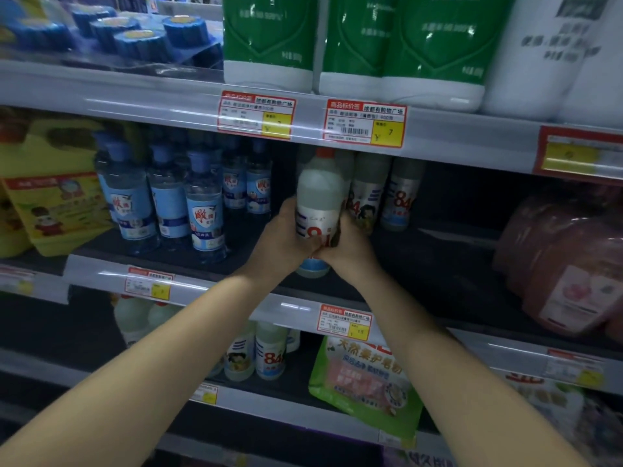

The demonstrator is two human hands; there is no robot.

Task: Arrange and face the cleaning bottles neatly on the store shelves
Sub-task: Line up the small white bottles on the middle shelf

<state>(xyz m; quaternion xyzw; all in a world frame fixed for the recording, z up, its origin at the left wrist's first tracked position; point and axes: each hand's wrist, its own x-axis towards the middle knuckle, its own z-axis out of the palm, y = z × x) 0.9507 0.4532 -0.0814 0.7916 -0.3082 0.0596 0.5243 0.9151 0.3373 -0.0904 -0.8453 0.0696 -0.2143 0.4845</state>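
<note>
Now my left hand and right hand both clasp the white red-capped disinfectant bottle. I'd turn its label forward and set it flush beside the matching white bottles.

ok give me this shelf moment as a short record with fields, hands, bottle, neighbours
left hand: left hand grips the white bottle's lower left side
right hand: right hand grips its lower right side
held bottle: white bottle, red cap, upright, at the front of the middle shelf
same product: 84 bottles just right of it, further back
left neighbours: blue-label bottles in rows
right of the gap: pink packs
shelf above: green-label jugs
</note>
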